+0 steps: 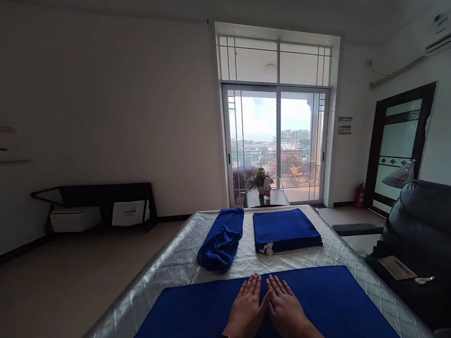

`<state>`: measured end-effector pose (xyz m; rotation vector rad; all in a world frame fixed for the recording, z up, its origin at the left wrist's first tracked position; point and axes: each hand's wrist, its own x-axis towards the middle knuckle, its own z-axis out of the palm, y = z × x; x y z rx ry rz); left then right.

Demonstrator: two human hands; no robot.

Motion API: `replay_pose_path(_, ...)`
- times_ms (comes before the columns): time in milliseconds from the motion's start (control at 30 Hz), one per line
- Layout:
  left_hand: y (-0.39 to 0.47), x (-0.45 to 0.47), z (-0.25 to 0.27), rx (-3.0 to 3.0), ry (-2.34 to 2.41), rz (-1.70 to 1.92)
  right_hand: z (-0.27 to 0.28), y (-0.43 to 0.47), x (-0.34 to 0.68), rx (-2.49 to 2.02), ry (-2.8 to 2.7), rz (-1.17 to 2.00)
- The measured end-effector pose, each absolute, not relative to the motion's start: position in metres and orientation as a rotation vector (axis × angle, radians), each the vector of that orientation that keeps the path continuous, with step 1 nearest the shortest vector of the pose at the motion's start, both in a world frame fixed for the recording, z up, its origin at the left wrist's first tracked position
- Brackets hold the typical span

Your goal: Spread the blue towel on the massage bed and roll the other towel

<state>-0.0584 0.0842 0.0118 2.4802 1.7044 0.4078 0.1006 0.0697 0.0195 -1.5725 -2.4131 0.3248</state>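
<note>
A blue cloth [319,297] lies spread flat on the silvery quilted cover [170,263] in front of me. My left hand [248,305] rests palm down on it near its far edge, fingers stretched out, with a dark watch on the wrist. Close beside it my right hand [283,303] lies flat on the same cloth, and the thumbs meet or overlap between them. Beyond the spread cloth sits a neat stack of folded blue cloths [286,227] with a white tag at its front. To its left is a crumpled blue cloth [223,240].
A small dark table [255,200] with a plant and a bottle [267,187] stands past the far end, before the glass sliding door. A black chair [424,236] is close on the right. Along the left wall, a black bench [105,195] has white boxes below it.
</note>
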Motion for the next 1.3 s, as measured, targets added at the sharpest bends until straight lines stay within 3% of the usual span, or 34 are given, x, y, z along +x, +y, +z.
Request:
replay_pose_path(733,0.085,-0.056,0.009,2.471,1.745,0.390,0.022,0.085,0.138,-1.722,-2.361,0.288)
replay_pose_path(1133,0.081,-0.058,0.015,2.421,1.729,0.410,-0.003,0.099,0.325,-2.125,-2.068,0.027)
replay_pose_path(1300,0.077,-0.056,0.021,2.412,1.738,0.404,0.004,0.102,0.330,-2.200,-2.014,-0.024)
